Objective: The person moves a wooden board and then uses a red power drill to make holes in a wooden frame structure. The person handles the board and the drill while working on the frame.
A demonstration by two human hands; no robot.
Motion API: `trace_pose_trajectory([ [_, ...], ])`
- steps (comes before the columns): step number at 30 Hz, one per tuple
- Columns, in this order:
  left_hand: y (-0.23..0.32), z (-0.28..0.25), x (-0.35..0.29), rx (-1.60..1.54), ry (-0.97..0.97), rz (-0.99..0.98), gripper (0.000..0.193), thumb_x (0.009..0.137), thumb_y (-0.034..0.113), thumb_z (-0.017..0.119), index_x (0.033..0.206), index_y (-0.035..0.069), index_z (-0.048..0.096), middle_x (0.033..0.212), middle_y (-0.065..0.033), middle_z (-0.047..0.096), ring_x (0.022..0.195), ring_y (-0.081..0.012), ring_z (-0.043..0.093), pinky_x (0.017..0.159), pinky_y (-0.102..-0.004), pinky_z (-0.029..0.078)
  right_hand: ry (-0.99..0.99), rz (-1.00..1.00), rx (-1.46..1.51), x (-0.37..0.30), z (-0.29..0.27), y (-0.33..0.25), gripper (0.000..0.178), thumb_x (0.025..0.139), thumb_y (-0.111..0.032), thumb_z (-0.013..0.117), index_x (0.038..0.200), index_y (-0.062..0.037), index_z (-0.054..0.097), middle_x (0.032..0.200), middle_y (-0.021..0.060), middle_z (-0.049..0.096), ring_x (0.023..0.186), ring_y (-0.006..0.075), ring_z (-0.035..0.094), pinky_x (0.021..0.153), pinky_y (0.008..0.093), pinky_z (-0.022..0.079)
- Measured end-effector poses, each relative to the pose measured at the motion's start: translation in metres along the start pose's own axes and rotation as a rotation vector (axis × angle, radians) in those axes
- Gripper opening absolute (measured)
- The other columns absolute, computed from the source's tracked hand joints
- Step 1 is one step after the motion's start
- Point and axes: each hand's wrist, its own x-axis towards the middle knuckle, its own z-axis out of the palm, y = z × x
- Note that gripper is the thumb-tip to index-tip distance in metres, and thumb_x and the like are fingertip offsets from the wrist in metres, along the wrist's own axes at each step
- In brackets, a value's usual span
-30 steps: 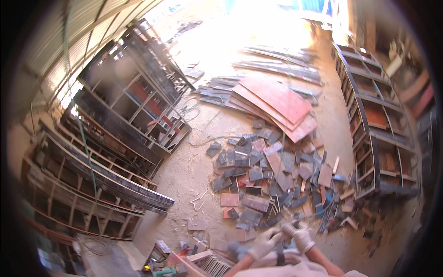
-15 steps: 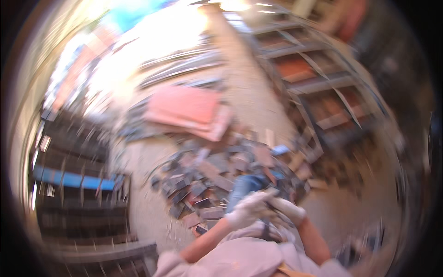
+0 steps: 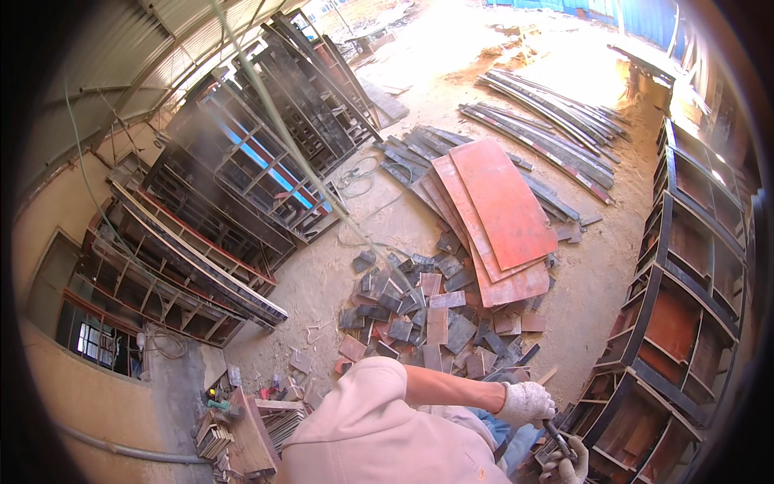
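My left hand, in a whitish knit glove, reaches across to the lower right with its fingers closed. A dark, bar-like tool runs from it down to my right hand; its exact kind is not clear. The right hand, gloved too, has bent fingers around the tool's lower end and is partly cut off by the bottom edge. Below my left forearm, blue trousers show. Just beyond it lies a heap of small cut panel pieces, grey, black and reddish.
Red panels lie stacked past the heap, with long dark bars behind. Framed panels stand along the right. More frames lean at the left wall. A thin hose crosses overhead. Planks sit lower left.
The view has swung left, so the heap and red panels now appear farther right. Both hands have shifted to the lower right of the picture. The blur is gone.
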Motion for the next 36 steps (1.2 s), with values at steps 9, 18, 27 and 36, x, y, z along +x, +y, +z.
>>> trace_pose_trajectory([
  [9, 0.010, -0.021, 0.082, -0.221, -0.169, -0.249, 0.032, 0.099, 0.036, 0.064, 0.105, 0.005, 0.059, 0.088, -0.0232, 0.068, 0.085, -0.0440, 0.067, 0.070, -0.0505, 0.051, 0.142, -0.462, -0.865, 0.084, -0.047, -0.045, 0.006, 0.084, -0.010, 0.068, 0.090, -0.0099, 0.068, 0.084, 0.0078, 0.066, 0.084, 0.0289, 0.066, 0.076, 0.0415, 0.055],
  [18, -0.031, -0.022, 0.193, -1.314, -0.820, -0.627, 0.045, 0.103, 0.021, 0.062, 0.142, 0.000, 0.052, 0.104, 0.0002, 0.061, 0.092, -0.0087, 0.056, 0.080, -0.0259, 0.052, -0.370, -0.100, -0.355, 0.169, -0.185, -0.101, 0.022, 0.097, -0.025, 0.070, 0.092, -0.0036, 0.073, 0.086, 0.0102, 0.075, 0.081, 0.0148, 0.069, 0.071, 0.0327, 0.055],
  [27, -0.076, 0.044, 0.306, -0.221, -0.720, -0.586, 0.024, 0.098, 0.026, 0.064, 0.108, 0.004, 0.059, 0.078, -0.0206, 0.066, 0.071, -0.0374, 0.067, 0.063, -0.0472, 0.051, 0.160, -0.096, -0.252, 0.198, -0.386, -0.064, 0.019, 0.095, -0.024, 0.074, 0.090, -0.0054, 0.074, 0.079, 0.0053, 0.069, 0.074, 0.0136, 0.065, 0.069, 0.0327, 0.053],
  [36, -0.119, 0.114, 0.330, -0.910, -0.376, -1.172, 0.024, 0.108, 0.036, 0.056, 0.102, 0.013, 0.056, 0.077, 0.0079, 0.048, 0.063, -0.0017, 0.041, 0.055, -0.0208, 0.037, 0.861, 0.156, -0.872, 0.365, -0.606, 0.124, 0.033, 0.101, -0.039, 0.054, 0.112, -0.0109, 0.066, 0.095, 0.0203, 0.073, 0.090, 0.0398, 0.070, 0.080, 0.0520, 0.054],
])
